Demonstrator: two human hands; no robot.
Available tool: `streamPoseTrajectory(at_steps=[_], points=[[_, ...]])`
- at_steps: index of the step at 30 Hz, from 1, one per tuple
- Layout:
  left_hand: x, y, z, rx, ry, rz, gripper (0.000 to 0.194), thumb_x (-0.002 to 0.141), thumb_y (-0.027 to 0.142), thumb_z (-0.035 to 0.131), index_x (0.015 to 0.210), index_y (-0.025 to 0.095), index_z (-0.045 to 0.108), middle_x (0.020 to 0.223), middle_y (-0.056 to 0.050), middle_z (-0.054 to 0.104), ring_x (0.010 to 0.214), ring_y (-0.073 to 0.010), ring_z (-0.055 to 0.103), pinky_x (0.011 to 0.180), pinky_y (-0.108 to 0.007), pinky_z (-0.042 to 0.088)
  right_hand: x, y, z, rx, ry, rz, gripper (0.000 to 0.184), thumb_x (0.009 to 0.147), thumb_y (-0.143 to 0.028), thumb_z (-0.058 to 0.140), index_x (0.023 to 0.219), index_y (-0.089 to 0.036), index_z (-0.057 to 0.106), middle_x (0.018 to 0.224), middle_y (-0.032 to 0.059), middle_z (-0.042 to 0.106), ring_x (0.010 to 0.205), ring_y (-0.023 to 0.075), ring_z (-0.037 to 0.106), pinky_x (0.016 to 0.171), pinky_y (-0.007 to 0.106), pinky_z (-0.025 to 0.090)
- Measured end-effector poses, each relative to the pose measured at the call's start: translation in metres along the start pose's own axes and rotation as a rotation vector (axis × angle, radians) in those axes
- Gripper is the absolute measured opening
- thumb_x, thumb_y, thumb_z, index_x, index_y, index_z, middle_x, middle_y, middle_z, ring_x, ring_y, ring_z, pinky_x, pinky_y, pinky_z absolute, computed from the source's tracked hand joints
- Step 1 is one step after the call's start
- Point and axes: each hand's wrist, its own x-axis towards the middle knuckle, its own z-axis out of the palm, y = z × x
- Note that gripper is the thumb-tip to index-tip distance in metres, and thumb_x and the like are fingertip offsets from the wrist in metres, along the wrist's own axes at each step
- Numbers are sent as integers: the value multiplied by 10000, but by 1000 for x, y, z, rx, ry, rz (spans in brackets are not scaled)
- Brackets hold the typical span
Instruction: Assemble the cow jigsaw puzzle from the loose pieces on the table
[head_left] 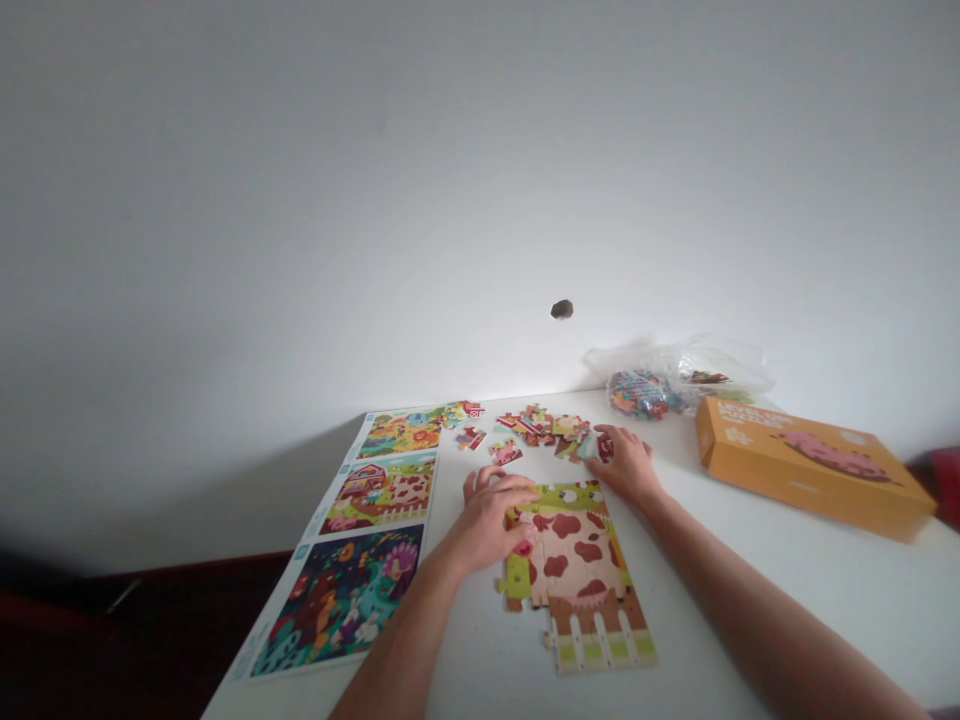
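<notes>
A partly joined jigsaw puzzle (577,545) lies flat on the white table, showing a spotted cow, green grass and a white fence. Along its upper left side rests my left hand (491,515), fingers bent and apart, touching the puzzle's edge and gripping nothing that I can see. Beyond the upper right corner, my right hand (628,465) has thumb and forefinger around a dark red puzzle piece (604,447), which the fingers partly cover. Just left of that hand is a heap of loose puzzle pieces (544,425). A pink pig piece (506,453) lies apart, nearer my left hand.
A picture sheet (431,500) with three printed scenes lies along the table's left edge. More loose pieces (463,412) sit at its top corner. Clear plastic bags (679,375) of pieces rest against the wall. An orange puzzle box (810,465) stands at the right.
</notes>
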Motion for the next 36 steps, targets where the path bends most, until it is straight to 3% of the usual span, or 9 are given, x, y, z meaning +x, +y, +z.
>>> streamPoseTrajectory(at_steps=[22, 36], points=[[0, 5, -3, -18, -15, -4, 358, 731, 248, 724, 1070, 362, 737, 1244, 28, 666, 1203, -293, 433, 1119, -532, 207, 0, 0, -2, -28, 5, 49, 471, 783, -370, 637, 1240, -267, 586, 1142, 63, 647, 1099, 286, 539, 971, 439, 339], [0, 2, -1, -18, 35, 34, 375, 722, 233, 734, 1083, 337, 728, 1205, 3, 691, 1181, -294, 477, 1111, -522, 259, -7, -11, -10, -75, 12, 42, 540, 754, -403, 655, 1260, -239, 562, 1070, 82, 659, 1069, 309, 543, 983, 470, 315]])
